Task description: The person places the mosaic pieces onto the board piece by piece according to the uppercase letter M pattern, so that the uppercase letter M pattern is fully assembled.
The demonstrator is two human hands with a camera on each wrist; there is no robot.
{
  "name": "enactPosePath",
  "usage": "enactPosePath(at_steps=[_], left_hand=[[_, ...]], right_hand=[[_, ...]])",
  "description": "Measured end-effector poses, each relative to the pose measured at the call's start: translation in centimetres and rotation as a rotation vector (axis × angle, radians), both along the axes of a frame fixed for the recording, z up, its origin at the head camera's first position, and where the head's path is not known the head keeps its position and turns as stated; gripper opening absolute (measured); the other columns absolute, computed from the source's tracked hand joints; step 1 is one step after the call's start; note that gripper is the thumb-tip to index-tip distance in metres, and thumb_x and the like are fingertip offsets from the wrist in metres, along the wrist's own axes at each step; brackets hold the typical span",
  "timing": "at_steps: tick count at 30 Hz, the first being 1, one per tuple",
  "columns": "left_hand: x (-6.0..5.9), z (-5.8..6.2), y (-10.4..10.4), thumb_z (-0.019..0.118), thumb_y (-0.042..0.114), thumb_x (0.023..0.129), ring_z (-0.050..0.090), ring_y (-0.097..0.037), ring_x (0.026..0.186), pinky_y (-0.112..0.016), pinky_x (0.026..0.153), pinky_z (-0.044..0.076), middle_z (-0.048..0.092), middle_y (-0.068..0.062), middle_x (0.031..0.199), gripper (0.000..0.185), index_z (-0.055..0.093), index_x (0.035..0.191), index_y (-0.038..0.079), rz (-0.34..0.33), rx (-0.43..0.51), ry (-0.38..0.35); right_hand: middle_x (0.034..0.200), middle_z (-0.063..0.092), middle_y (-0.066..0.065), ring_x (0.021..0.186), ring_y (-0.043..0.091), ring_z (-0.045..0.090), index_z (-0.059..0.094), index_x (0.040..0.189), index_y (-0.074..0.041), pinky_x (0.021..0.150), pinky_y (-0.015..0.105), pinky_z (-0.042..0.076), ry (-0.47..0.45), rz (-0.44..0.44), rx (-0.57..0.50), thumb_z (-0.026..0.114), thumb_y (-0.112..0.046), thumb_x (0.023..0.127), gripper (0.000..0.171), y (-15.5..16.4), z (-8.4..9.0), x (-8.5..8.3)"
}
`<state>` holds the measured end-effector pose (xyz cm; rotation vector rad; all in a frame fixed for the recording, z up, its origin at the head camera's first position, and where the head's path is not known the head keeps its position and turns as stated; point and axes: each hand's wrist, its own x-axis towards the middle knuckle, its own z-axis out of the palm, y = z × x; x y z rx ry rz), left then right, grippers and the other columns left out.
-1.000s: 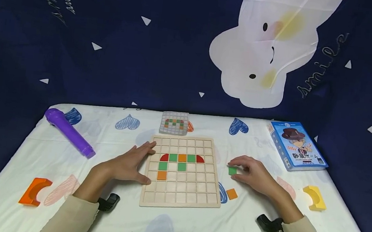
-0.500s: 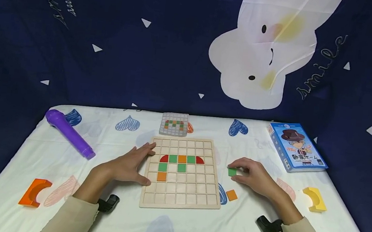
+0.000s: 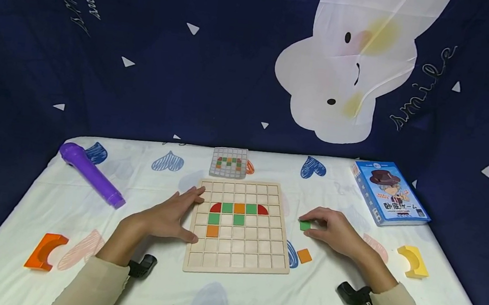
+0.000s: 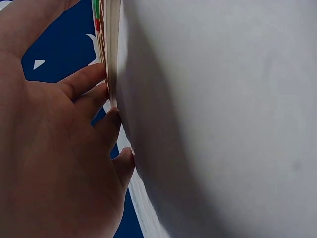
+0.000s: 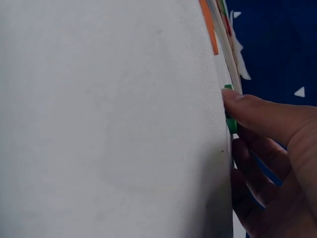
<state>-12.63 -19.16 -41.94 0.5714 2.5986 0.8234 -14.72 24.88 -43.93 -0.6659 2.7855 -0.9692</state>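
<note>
R hand (image 3: 337,232) rests on the bench (image 3: 254,304) just right of the wooden grid board (image 3: 237,257), fingers curled round a small green square tile (image 3: 305,225); thumb and forefinger pinch it at the tile's near and far edges, tile low on or at the cloth, can't tell if lifted. In the right wrist view the green tile (image 5: 230,119) shows as a thin sliver under the fingertips (image 5: 237,101), right at the cloth surface. Tile sits apart from the board's right edge, level w/ the board's 2nd/3rd filled rows. L hand (image 3: 169,217) lies flat on the bench against the board's left edge, fingers straight and spread, fingertips touching the frame, thumb at the lower left side; holds nothing. Left wrist view: fingers (image 4: 84,82) pressed along the board edge (image 4: 111,49). On the board: row w/ red quarter-round, green, orange, green, red quarter-round; below that 2 green squares w/ an open cell between; below, 1 orange square at left. A loose orange square tile (image 3: 304,255) lies on the cloth near the board's lower right corner, nearer the person than the R hand, not touching it. Pattern card (image 3: 229,162) lies just beyond the board's far edge. Purple cylinder toy (image 3: 90,174) at far left, orange arch block (image 3: 45,251) near left front, yellow arch block (image 3: 413,261) right of the R hand, well apart. Blue boxed game (image 3: 389,192) at far right. Dark blue printed cloth (image 3: 146,61) hangs behind.
</note>
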Motion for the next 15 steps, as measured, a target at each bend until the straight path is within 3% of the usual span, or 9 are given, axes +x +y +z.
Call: enactPosePath(at_steps=[15], left_hand=[[0.1, 0.1, 0.0, 0.087, 0.038, 0.073, 0.012, -0.039, 0.161, -0.061, 0.132, 0.007, 0.043, -0.013, 0.160, 0.118, 0.019, 0.162, 0.005, -0.008, 0.005, -0.003]], right_hand=[[0.110, 0.076, -0.002, 0.091, 0.006, 0.065, 0.077, 0.114, -0.012, 0.082, 0.018, 0.059, -0.027, 0.057, -0.070, 0.080, -0.010, 0.086, 0.028, -1.0, 1.6, -0.8]])
